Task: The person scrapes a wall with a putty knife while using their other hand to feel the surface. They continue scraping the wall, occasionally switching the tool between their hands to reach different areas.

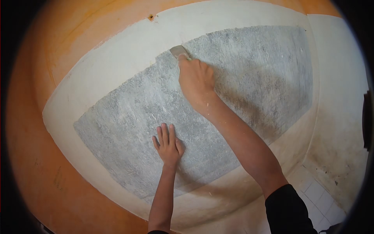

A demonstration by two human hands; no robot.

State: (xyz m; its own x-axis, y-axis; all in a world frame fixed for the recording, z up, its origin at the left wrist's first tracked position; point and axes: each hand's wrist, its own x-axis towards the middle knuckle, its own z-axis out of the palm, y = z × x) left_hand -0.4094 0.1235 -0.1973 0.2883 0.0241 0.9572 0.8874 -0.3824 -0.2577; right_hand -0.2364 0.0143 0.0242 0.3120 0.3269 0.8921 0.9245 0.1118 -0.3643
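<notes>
My right hand (pixel 197 80) is closed round a scraper (pixel 179 51), its flat blade lying against the wall at the upper edge of a rough grey patch (pixel 132 105). Most of the scraper's handle is hidden inside the fist. Lower down and to the left, my left hand (pixel 168 147) rests flat on the grey patch with its fingers spread, holding nothing. A smooth off-white band (pixel 113 62) borders the patch, and the blade touches the jagged line where the two meet.
Orange paint (pixel 74 191) surrounds the off-white band on the left and top. A small hole (pixel 151 17) marks the wall above. At the right, a stained white side wall (pixel 339 97) meets this one at a corner. Pale floor tiles (pixel 315 193) show at the lower right.
</notes>
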